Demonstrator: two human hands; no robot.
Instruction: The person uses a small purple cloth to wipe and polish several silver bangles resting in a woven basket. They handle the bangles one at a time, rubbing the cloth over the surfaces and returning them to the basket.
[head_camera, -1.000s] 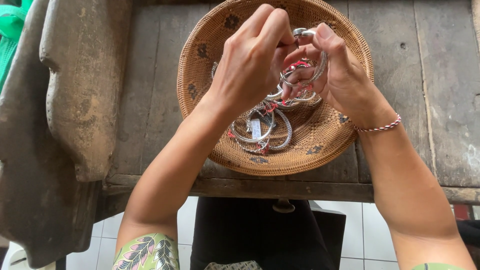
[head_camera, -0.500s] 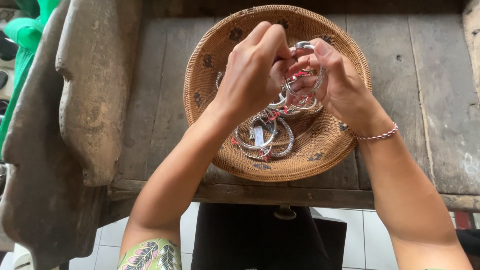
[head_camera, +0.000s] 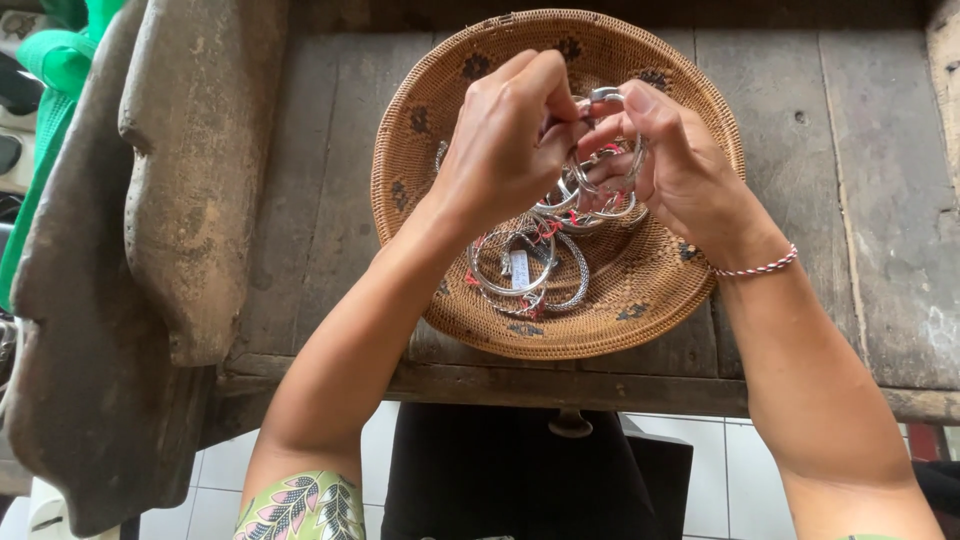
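Both my hands are raised over a round woven basket (head_camera: 430, 150) on a worn wooden table. My left hand (head_camera: 505, 140) and my right hand (head_camera: 670, 160) pinch the same silver bangle (head_camera: 605, 97) between their fingertips. Several more silver bangles hang from my right fingers. Other silver bangles with red threads and a small white tag (head_camera: 525, 270) lie in the basket's bottom, below my hands. A red-and-white string bracelet (head_camera: 757, 268) circles my right wrist.
A large dark carved wooden piece (head_camera: 150, 250) stands at the left, beside the basket. Green fabric (head_camera: 60, 70) shows at the top left. The grey table top (head_camera: 860, 200) extends right of the basket. White floor tiles and a black bag (head_camera: 500, 480) lie below the table edge.
The view has shifted slightly, so the basket and hands sit a little more to the right. My hands stay together on the bangle; the fingers have adjusted a little.
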